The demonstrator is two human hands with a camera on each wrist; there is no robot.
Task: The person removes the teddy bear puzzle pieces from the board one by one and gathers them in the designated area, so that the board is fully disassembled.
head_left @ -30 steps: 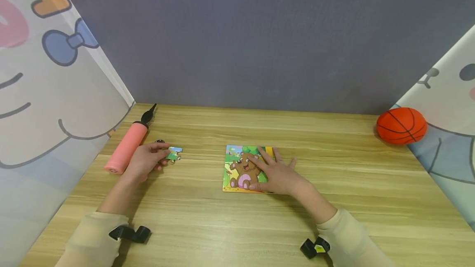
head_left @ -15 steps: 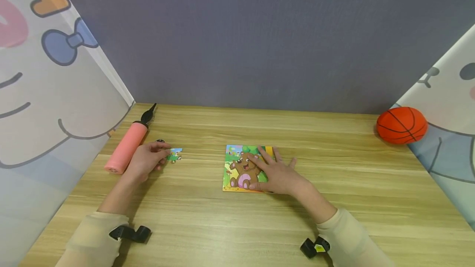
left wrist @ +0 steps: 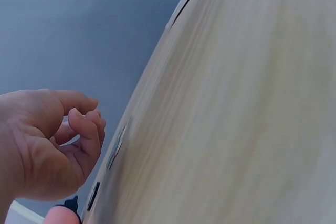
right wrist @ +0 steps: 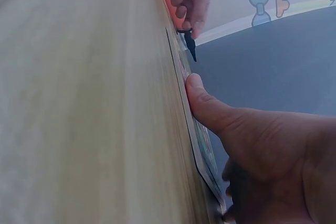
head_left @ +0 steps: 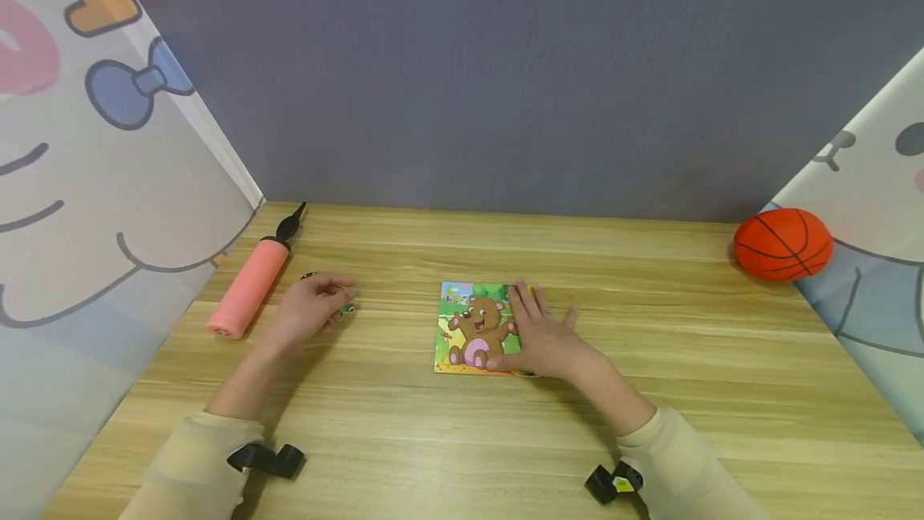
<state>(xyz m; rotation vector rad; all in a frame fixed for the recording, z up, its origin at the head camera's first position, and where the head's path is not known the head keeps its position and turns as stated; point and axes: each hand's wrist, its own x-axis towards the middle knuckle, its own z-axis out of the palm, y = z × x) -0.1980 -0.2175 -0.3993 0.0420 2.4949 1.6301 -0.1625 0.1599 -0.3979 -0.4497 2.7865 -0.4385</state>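
Observation:
A small puzzle piece (head_left: 348, 309) lies on the wooden table (head_left: 462, 440), left of centre. My left hand (head_left: 315, 307) is curled over it and hides most of it, with thumb and fingers closing on the piece. In the left wrist view the left hand's fingers (left wrist: 86, 129) curl beside the thin piece (left wrist: 116, 148), seen edge-on. A bear puzzle board (head_left: 472, 327) lies flat at the centre. My right hand (head_left: 543, 337) rests on the board's right side with fingers straight. The right thumb (right wrist: 210, 108) presses at the board's edge (right wrist: 202, 148).
A pink hand pump (head_left: 249, 287) with a black nozzle lies at the far left, just beyond my left hand. A small dark item (head_left: 310, 274) sits by it. An orange basketball (head_left: 782, 243) rests at the far right. Printed panels wall both sides; a grey wall stands behind.
My left hand has slid to the right over the puzzle piece, which showed plainly before and is now mostly covered. My right hand shifted slightly right on the board, uncovering the bear.

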